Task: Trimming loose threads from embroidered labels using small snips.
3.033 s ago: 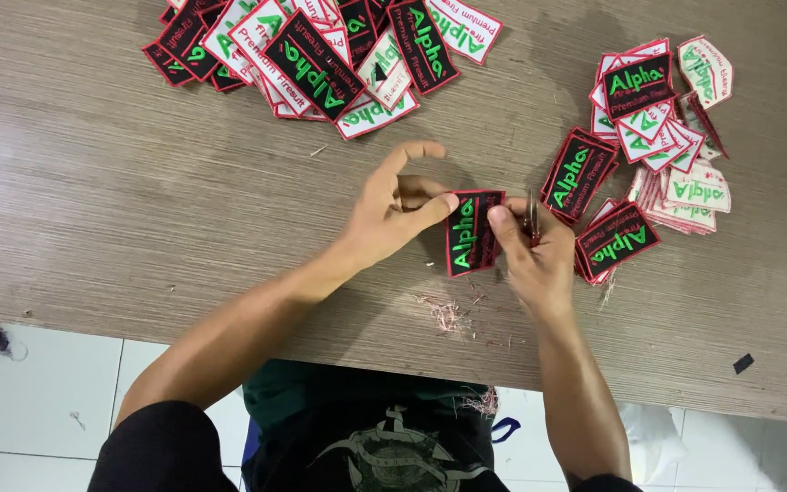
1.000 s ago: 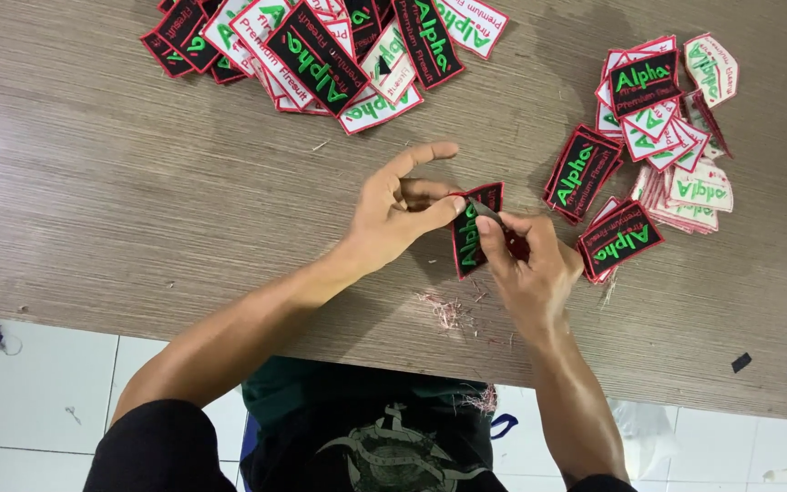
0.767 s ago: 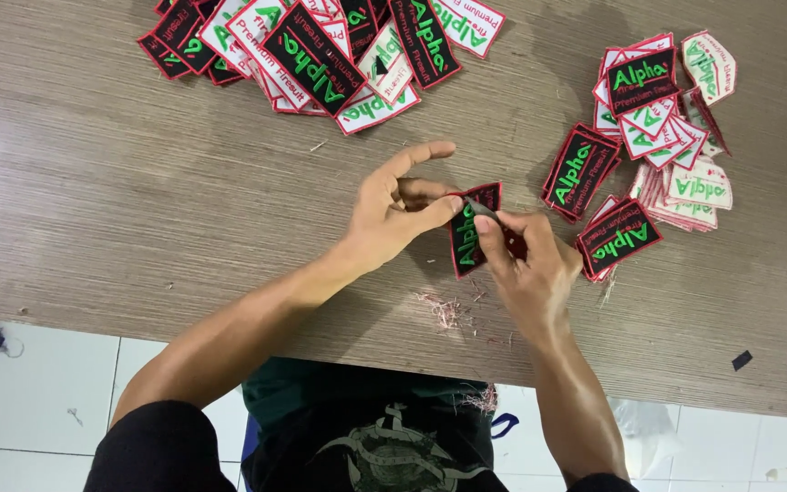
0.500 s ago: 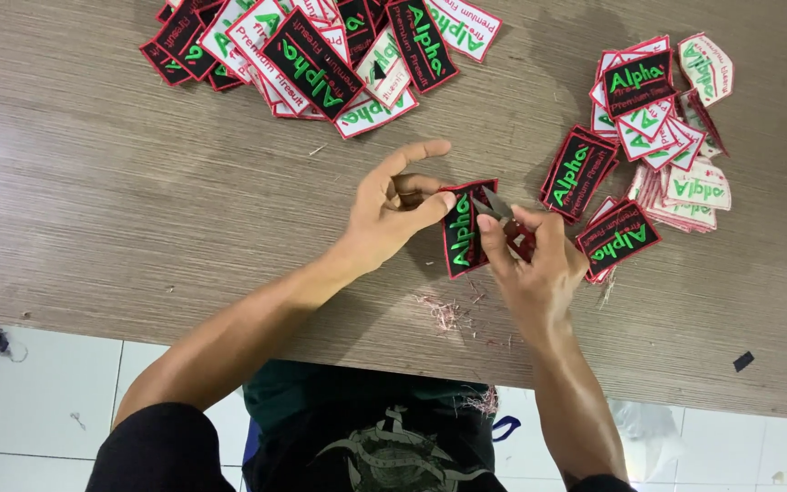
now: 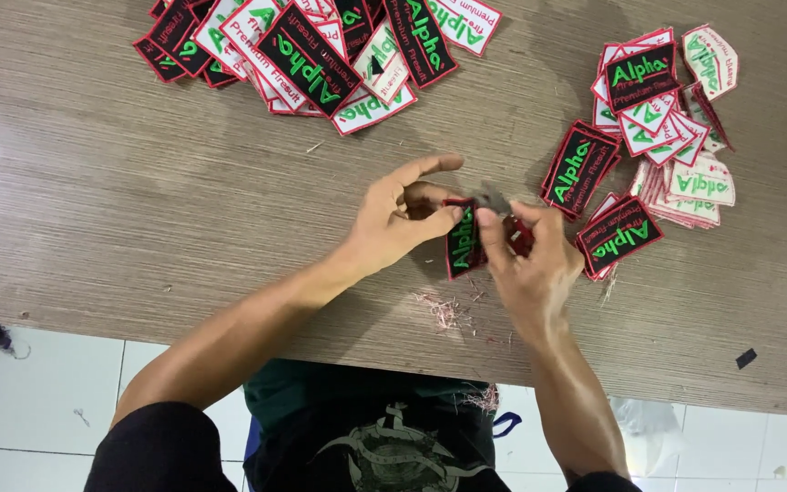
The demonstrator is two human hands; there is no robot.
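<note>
My left hand point(image 5: 400, 221) pinches a black embroidered patch point(image 5: 463, 244) with a red border and green lettering, held just above the wooden table point(image 5: 93, 200). My right hand point(image 5: 528, 264) grips a small metal thread snipper point(image 5: 495, 199) whose tips sit at the patch's top edge. Its red handle is mostly hidden under my fingers. Both hands touch the patch at the table's middle front.
A heap of black and white patches point(image 5: 311, 50) lies at the back left. A second pile of patches point(image 5: 653, 128) spreads at the right, close to my right hand. Trimmed red thread scraps point(image 5: 448, 310) lie near the front edge. Two small black bits point(image 5: 747, 358) sit front right.
The patch has been turned in my fingers and the snipper's tips have shifted to its upper edge. Both hands stayed in the same spot.
</note>
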